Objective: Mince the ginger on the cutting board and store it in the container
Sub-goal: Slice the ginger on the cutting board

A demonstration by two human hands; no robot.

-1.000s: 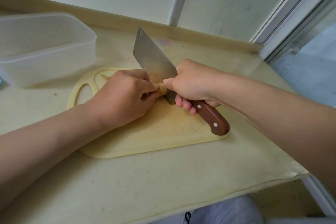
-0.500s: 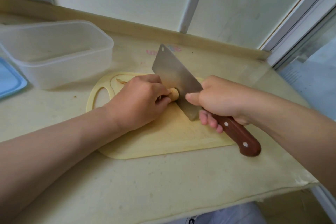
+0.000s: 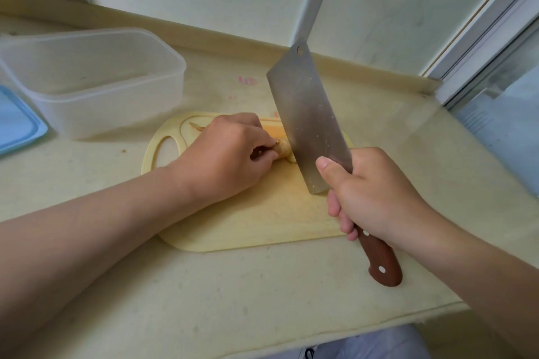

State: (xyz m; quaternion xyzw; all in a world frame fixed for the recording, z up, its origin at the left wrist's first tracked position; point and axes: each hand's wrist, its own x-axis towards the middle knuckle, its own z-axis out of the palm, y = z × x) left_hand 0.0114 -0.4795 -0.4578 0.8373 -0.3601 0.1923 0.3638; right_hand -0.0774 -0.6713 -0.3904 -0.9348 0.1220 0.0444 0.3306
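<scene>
One open clear container (image 3: pixel 116 114) stands beside the cutting board (image 3: pixel 262 221), blue lid (image 3: pixel 17 125) alongside

Counter (image 3: pixel 204 294): cutting board (image 3: pixel 262 230), container (image 3: pixel 116 108), lid (image 3: pixel 17 125)

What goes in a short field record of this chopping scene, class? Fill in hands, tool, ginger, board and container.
Left hand: holds the ginger down on the cutting board, fingers curled over it
Right hand: grip round the wooden handle of the cleaver, thumb on the blade
Blade: on edge, against the ginger's exposed end
Ginger state: mostly hidden by the left hand; no minced pile seen
Container: clear, lidless, on the counter behind-left of the board
Lid: blue, left of the container
</scene>
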